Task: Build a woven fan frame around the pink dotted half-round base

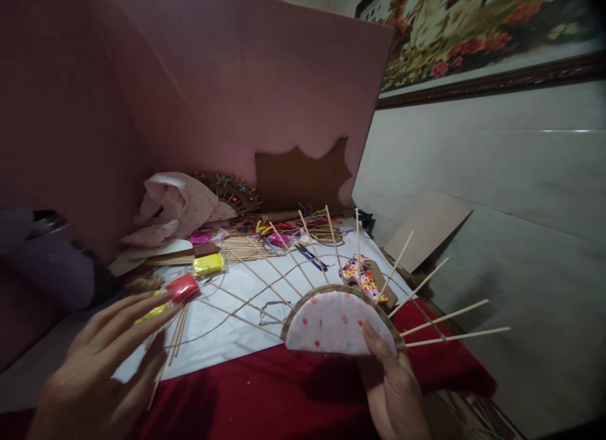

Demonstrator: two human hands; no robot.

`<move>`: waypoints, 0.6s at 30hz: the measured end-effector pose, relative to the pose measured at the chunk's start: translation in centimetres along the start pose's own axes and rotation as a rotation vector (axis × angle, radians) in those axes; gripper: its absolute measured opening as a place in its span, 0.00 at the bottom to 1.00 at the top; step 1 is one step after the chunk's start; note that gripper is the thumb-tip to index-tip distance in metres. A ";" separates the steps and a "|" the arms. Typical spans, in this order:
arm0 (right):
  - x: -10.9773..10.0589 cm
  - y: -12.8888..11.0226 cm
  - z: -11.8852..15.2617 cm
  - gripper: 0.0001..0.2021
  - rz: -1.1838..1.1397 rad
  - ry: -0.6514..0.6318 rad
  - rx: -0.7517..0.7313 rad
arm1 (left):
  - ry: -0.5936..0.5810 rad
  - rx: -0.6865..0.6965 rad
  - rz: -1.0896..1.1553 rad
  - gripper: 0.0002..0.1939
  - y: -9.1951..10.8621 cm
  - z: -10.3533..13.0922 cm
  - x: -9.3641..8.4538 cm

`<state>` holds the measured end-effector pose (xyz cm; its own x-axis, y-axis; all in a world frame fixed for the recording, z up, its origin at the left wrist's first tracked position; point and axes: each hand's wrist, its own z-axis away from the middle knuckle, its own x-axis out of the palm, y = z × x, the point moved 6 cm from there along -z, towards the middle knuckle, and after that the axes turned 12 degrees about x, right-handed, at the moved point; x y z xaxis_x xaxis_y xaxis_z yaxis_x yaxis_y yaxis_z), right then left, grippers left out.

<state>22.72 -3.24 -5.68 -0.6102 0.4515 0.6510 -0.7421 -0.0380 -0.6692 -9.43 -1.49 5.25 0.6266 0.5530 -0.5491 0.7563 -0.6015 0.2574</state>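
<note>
My right hand (395, 383) grips a half-round fan frame by its lower right edge, thumb on the front. Its base (331, 323) is covered in white cloth with small red and teal spots, edged with braided brown cord. Thin wooden sticks (334, 238) spread outward from the curved edge. Brown twine (227, 320) runs in a loose curve across the left sticks towards my left hand (104, 358). The thumb and long fingers of that hand come together around the twine's end; the exact contact is partly hidden.
A white sheet (208, 345) and red cloth (237, 396) cover the table. Packets of yellow clay (208, 264) and red clay (182, 288), bundled sticks (246, 247), blue-handled scissors (311, 257) and a flower-patterned piece (353, 271) lie behind. Brown cardboard (303, 181) leans against a pink panel (246, 80).
</note>
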 end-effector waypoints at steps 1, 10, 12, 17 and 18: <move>0.1 0.1 0.1 0.33 0.008 0.000 -0.004 | 0.001 0.086 -0.036 0.16 2.0 -0.8 0.7; -0.3 1.0 1.4 0.32 0.121 0.037 -0.058 | -0.045 0.180 -0.300 0.06 8.3 -4.0 6.0; -0.4 1.1 1.5 0.31 0.136 0.036 -0.065 | -0.039 0.178 -0.328 0.06 8.5 -4.1 6.1; 0.2 1.4 1.7 0.29 0.114 0.009 -0.054 | 0.003 0.165 -0.346 0.06 8.6 -3.9 5.8; 0.3 1.5 1.7 0.29 0.107 0.011 -0.052 | 0.014 0.160 -0.347 0.06 8.5 -3.9 5.8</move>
<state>20.98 -4.69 -5.85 -0.6818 0.4573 0.5709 -0.6574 -0.0408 -0.7524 1.39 -1.19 7.33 0.3419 0.7469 -0.5703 0.8856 -0.4591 -0.0703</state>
